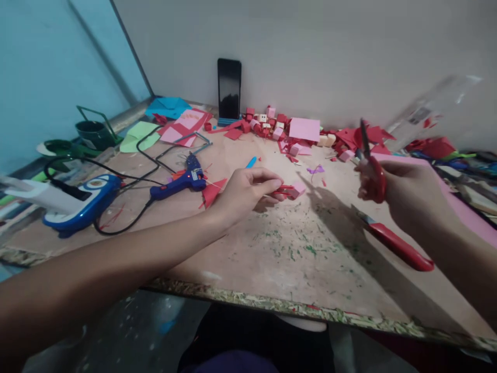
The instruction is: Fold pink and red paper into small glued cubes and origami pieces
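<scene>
Near the middle of the table, my left hand [254, 187] pinches a thin red paper strip [286, 188] between thumb and fingers. A small pink paper cube [298, 190] is just past the fingertips; whether it is gripped or only touching, I cannot make out. On the right, my right hand [382, 181] is raised above the table, wrapped around red-handled scissors [376, 178] whose blades point up. Beneath that hand lies a red-handled knife [399, 246]. A blue pen-like stick [251, 162] rests behind my left hand.
A blue glue gun [178, 184] and a blue-and-white power strip [83, 204] with black cables lie left. A phone [229, 89] stands at the back beside red and pink paper cubes [267, 122]. Pink paper [305, 129], a plastic bottle [430, 111] and green pots [93, 133] are around.
</scene>
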`<state>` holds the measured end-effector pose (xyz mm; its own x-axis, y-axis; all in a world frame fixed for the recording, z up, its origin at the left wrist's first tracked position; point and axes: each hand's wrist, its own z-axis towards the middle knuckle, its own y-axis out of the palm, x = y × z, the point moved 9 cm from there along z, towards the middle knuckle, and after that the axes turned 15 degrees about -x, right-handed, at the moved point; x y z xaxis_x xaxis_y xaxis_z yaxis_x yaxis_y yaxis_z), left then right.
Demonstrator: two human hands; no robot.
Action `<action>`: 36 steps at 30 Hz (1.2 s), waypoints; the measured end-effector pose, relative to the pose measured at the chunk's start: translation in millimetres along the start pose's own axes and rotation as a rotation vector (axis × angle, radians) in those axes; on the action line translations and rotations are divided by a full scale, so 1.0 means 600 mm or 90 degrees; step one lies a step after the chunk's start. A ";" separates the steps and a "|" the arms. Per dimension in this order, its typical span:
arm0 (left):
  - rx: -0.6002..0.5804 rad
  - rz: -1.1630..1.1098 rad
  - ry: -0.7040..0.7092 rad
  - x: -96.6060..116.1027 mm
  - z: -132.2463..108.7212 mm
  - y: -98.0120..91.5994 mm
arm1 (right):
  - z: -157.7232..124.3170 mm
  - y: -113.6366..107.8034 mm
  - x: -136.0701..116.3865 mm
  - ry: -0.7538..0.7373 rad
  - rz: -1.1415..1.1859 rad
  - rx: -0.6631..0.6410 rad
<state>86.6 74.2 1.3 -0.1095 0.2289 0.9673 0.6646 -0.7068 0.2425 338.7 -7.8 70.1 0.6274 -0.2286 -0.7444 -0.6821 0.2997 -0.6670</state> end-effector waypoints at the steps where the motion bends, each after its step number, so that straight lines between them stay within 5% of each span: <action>1: 0.001 0.005 -0.006 -0.001 0.001 -0.001 | 0.018 -0.022 0.004 0.020 -0.146 0.032; 3: 0.000 0.011 -0.012 -0.001 0.001 -0.003 | 0.055 -0.037 0.023 0.071 -0.404 -0.014; 7: -0.004 0.007 -0.018 -0.006 0.001 -0.005 | 0.093 -0.052 0.071 0.118 -0.516 -0.118; 18: -0.022 -0.005 -0.022 -0.012 0.004 -0.003 | 0.080 -0.041 0.069 0.070 -0.493 -0.132; 22: -0.027 0.018 -0.014 -0.013 0.006 -0.004 | 0.068 -0.035 0.039 0.041 -0.463 -0.088; 25: -0.062 0.019 -0.009 -0.016 0.008 0.003 | 0.044 0.008 -0.015 -0.053 -0.366 -0.109; 30: -0.090 0.062 0.038 -0.009 0.014 0.007 | -0.011 0.147 -0.099 -0.229 0.096 -0.363; 36: -0.106 0.055 -0.010 -0.027 0.020 0.005 | -0.027 0.223 -0.051 -0.112 0.318 -0.444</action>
<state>99.2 76.4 -14.6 -0.0449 0.1719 0.9841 0.5400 -0.8246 0.1687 222.3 24.4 3.4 0.2030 -0.0588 -0.9774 -0.9311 -0.3206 -0.1741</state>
